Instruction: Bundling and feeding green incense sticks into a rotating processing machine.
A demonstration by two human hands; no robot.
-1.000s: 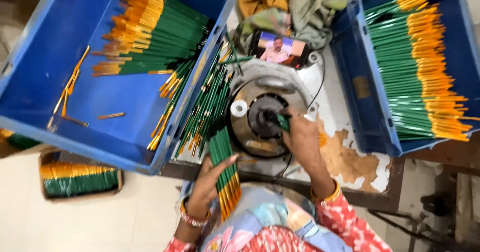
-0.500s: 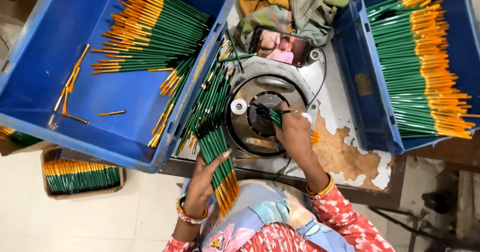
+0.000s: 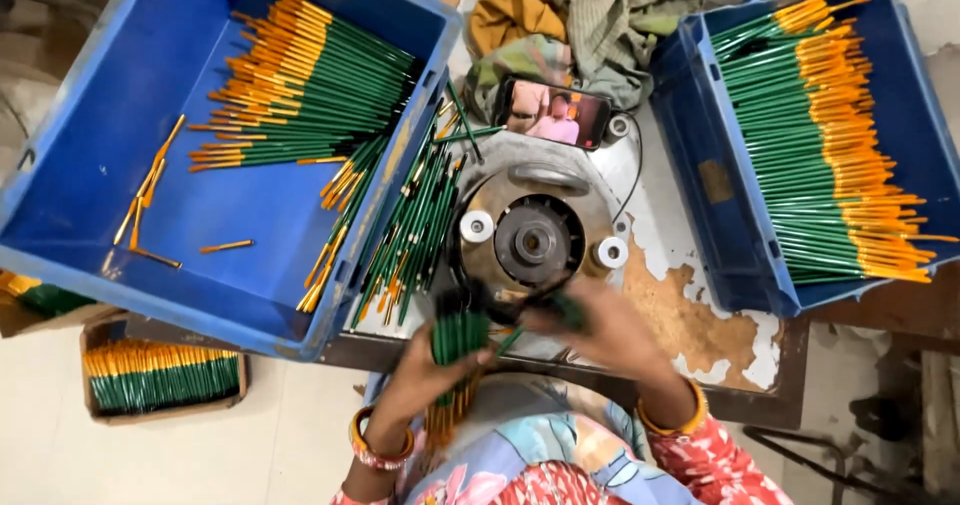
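We see the left hand (image 3: pixel 430 375) just below the round grey metal machine (image 3: pixel 530 240), fingers clenched around a bundle of green pencils with orange ends (image 3: pixel 457 340). The right hand (image 3: pixel 610 335), blurred, sits beside it below the machine; its grip we cannot tell.

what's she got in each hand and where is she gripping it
The left hand grips a bundle of green pencils around its middle. The right hand is blurred; it seems to pinch one green pencil.
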